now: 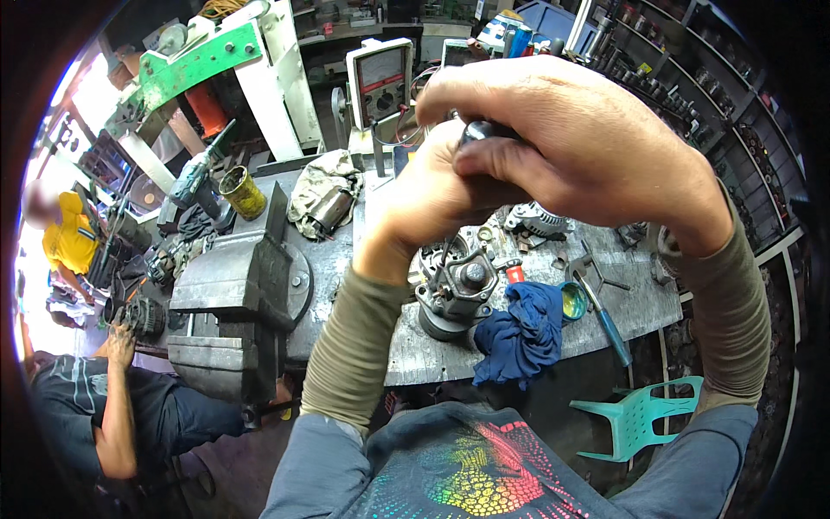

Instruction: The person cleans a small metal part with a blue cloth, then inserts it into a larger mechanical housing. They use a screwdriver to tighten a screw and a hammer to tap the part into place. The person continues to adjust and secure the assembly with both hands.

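Hands raised close to camera, both clamped on a dark tool handle (481, 131). Right hand (588, 147) wraps over top, fingers curled tight around it; left hand (432, 195) closed beneath, gripping the lower part. Handle's long axis looks roughly vertical, shaft hidden behind left fingers. Alternator (454, 294) sits on steel workbench (640, 303) straight below the fingers, well apart. Left hand nearer it. Blue rag (519, 333) touching alternator's right; vise (238, 303) far left of fingers.

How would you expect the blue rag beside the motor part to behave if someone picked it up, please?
The blue rag would probably go limp and drape, since it lies crumpled in soft folds. It looks light, and hangs over the metal table edge, so a push might drop it. Unlikely to roll.
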`<move>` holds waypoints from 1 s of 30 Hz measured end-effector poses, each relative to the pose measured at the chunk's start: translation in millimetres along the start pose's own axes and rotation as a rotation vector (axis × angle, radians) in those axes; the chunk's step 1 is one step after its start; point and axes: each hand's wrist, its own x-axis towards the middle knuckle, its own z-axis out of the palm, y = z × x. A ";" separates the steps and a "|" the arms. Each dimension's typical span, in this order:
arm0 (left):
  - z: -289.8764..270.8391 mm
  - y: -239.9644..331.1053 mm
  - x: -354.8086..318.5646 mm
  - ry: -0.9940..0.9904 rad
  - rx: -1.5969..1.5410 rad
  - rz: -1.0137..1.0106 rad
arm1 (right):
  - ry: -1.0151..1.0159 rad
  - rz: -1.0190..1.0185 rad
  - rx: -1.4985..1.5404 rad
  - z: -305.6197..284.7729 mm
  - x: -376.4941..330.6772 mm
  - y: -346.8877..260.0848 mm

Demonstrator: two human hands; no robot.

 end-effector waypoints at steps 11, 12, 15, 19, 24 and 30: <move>56.2 -14.6 -8.2 0.611 0.399 0.391 | 0.177 0.126 -0.349 17.2 4.7 -3.9; 42.3 -13.5 -7.0 0.527 0.544 0.346 | 0.209 0.095 -0.299 14.9 1.9 -4.1; -2.9 -3.5 -4.3 0.090 0.015 0.031 | 0.138 -0.110 -0.084 6.3 -0.7 -0.1; -2.0 13.7 -8.2 -0.018 -0.055 0.039 | -0.036 0.041 -0.246 1.2 -5.9 -4.6; 53.6 -8.6 -5.2 0.582 0.095 0.527 | 0.131 0.220 -0.330 12.5 -4.6 -8.0; -9.5 2.1 -4.9 -0.040 -0.211 0.012 | 0.143 -0.021 -0.074 10.5 -0.4 -5.9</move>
